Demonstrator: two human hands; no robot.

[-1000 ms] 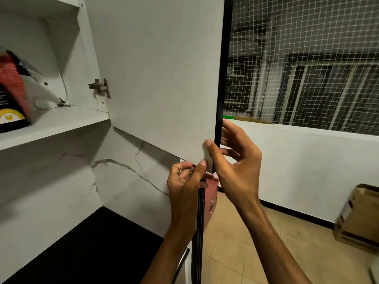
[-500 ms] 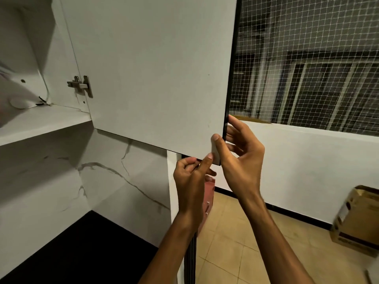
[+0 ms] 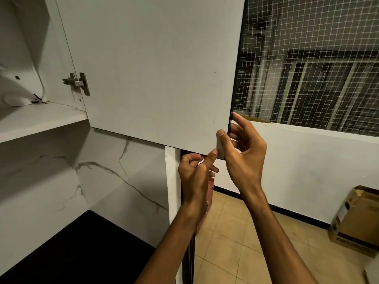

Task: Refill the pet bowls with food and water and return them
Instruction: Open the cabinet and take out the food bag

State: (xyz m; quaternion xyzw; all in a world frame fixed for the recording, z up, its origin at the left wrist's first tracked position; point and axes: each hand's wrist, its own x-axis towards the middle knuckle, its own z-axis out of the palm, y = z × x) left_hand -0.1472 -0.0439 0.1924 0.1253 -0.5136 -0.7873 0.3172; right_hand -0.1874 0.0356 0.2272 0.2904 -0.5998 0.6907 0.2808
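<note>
Both hands sit together at the lower free corner of the open cabinet door (image 3: 151, 66). Right hand (image 3: 244, 154): thumb flat on the inner face, fingers wrapped round the outer edge, so it's pinching the corner. Left hand (image 3: 194, 173): just below and beside the right, index tip touching the door's bottom edge, remaining fingers curled in; whether they bear on the door is unclear.

Door handling, my read: rigid laminated panel, smooth face, light on its hinge (image 3: 77, 83). The corner far from the hinge is the right hold, max leverage, swings with little force. Smooth surface could slip under a thumb-only push, so a wrap grip on the edge is safer.

Left of the hands, below: dark countertop (image 3: 61, 253) under a marble-look backsplash. Up and left, further in: white shelf (image 3: 41, 119), only a pale round thing at its back edge in view.

Pet bowls: not in frame. Food and water also not visible, so the refill isn't started as far as I can tell.

Right of the hands, further out: tiled floor, cardboard box (image 3: 356, 222) against the wall, netted window (image 3: 307, 58) above.
</note>
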